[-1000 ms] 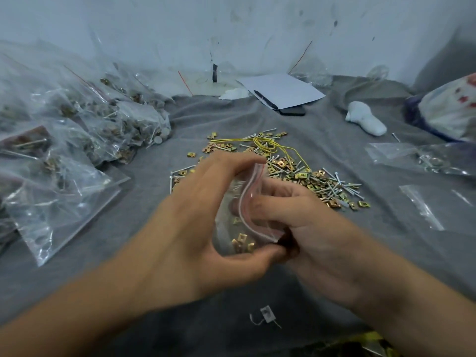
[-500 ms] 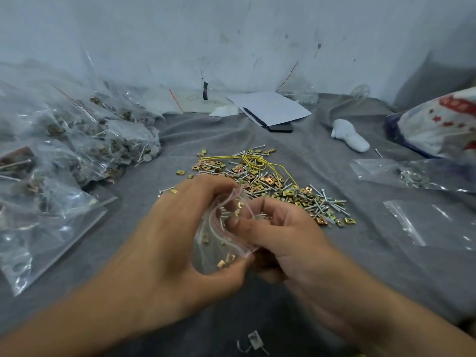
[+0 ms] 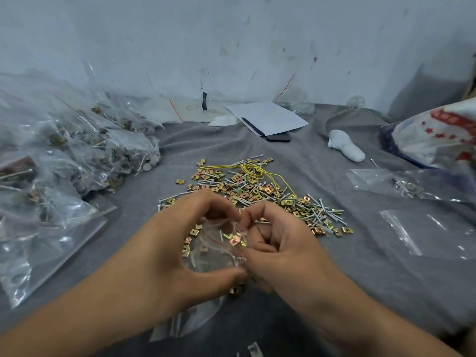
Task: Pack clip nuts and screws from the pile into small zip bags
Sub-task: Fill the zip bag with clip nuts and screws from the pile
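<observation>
A small clear zip bag (image 3: 215,249) with a red seal line hangs between my two hands, with several brass clip nuts and a screw inside it. My left hand (image 3: 177,251) grips its left side with thumb below and fingers above. My right hand (image 3: 278,243) pinches its right edge at the mouth. Just beyond my hands, the pile of clip nuts and screws (image 3: 260,191) lies on the grey cloth (image 3: 373,266), with a yellow wire (image 3: 260,171) over it.
A heap of filled zip bags (image 3: 64,161) covers the left side. Empty and part-filled clear bags (image 3: 425,228) lie at the right, beside a white-and-red cloth bundle (image 3: 438,132). White paper (image 3: 268,117), a dark phone (image 3: 278,137) and a white object (image 3: 346,145) lie at the back.
The bag has turned from upright to flatter between my hands, and both hands have closed in around its mouth. The camera has tilted, so the pile appears farther up.
</observation>
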### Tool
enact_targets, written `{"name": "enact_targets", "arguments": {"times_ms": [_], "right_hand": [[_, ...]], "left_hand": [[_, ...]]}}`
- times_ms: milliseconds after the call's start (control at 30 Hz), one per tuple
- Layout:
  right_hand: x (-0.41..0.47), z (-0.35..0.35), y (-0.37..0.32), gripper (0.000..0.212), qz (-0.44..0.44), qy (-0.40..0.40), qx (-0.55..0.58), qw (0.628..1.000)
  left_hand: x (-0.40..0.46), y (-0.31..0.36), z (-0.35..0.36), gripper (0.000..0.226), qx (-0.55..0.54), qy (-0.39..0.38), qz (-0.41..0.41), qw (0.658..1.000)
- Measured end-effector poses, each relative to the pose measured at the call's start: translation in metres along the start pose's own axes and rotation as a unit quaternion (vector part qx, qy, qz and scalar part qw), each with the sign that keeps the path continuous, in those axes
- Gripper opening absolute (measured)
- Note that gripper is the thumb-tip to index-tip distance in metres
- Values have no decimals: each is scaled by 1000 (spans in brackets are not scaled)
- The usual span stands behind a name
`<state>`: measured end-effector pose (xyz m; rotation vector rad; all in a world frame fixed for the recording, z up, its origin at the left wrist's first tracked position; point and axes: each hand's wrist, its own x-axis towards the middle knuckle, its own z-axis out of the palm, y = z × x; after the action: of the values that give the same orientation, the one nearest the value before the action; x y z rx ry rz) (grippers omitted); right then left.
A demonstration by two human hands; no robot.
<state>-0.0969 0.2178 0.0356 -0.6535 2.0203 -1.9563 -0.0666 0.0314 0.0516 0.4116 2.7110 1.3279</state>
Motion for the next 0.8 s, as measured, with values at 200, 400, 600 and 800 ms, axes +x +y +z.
{"name": "enact_targets", "arguments": {"times_ms": [200,400,600,800], "right_hand": [[0,7,-10,19,26,-18,154,988],[4,2,-11,15,46,5,236,971],[8,-22,-14,55,60,24,181,981],[-2,-28,-8,49,52,-4,185,981]], "left_hand": [[-18,-1,-3,60,-53,138,150,978],[-15,11,-7,45,-109,153,150,971],[-23,-1,-25,68,135,170,103,971],[-20,-9,-26,75,281,141,115,942]]}}
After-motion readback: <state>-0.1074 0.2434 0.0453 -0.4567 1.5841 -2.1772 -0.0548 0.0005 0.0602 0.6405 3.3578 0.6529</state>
